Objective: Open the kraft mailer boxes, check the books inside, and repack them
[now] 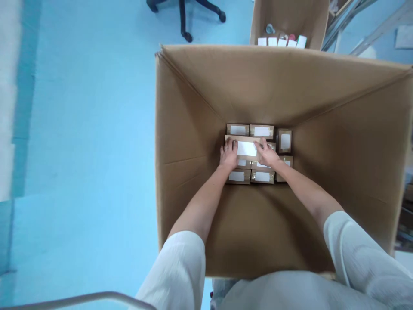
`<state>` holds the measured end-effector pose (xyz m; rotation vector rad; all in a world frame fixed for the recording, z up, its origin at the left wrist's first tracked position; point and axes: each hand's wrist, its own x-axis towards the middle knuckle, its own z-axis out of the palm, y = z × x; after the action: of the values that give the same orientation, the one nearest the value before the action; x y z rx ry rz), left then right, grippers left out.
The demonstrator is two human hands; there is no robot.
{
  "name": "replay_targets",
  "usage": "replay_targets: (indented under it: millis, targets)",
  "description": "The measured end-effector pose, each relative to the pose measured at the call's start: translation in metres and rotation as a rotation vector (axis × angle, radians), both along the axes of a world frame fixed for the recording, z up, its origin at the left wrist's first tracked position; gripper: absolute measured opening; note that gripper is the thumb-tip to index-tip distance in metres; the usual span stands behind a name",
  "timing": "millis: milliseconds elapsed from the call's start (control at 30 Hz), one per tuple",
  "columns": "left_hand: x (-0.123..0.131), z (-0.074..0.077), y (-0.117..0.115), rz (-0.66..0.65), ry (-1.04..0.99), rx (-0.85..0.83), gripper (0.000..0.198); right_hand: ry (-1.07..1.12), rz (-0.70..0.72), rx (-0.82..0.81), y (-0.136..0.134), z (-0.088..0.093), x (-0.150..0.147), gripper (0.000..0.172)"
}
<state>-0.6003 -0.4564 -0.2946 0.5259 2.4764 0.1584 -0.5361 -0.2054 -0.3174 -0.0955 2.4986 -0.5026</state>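
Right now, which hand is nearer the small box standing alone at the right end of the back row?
Right. The right hand lies just left of that box, on the labelled box both hands hold; the left hand is at its far end.

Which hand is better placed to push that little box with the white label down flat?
Probably the right hand: its fingers lie across the top of the small brown cardboard box with a white label. The left hand only grips the box's left end, so it likely just steadies it.
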Motion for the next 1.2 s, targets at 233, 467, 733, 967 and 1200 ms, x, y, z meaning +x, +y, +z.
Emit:
replay_targets:
  millis: [233, 467, 733, 967, 1200]
  targets:
    - [0.013, 0.034, -0.007, -0.198, 0.050, -0.112, 0.144, 0.059, 0.029, -0.012, -0.004, 0.033, 0.034, 0.126]
    - [0.035, 0.134, -0.008, -0.377, 0.096, -0.045, 0.136, 0.104, -0.108, -0.031, -0.005, 0.129, 0.094, 0.127]
    - [0.043, 0.223, 0.007, -0.420, 0.174, 0.044, 0.141, 0.250, -0.343, -0.030, -0.004, 0.206, 0.157, 0.121]
    - [0.060, 0.308, 0.064, -0.561, 0.318, 0.239, 0.116, 0.488, -0.595, 0.009, 0.019, 0.275, 0.221, 0.117]
    - [0.121, 0.353, 0.149, -0.817, 0.366, 0.416, 0.107, 0.604, -0.864, 0.086, 0.055, 0.315, 0.322, 0.120]
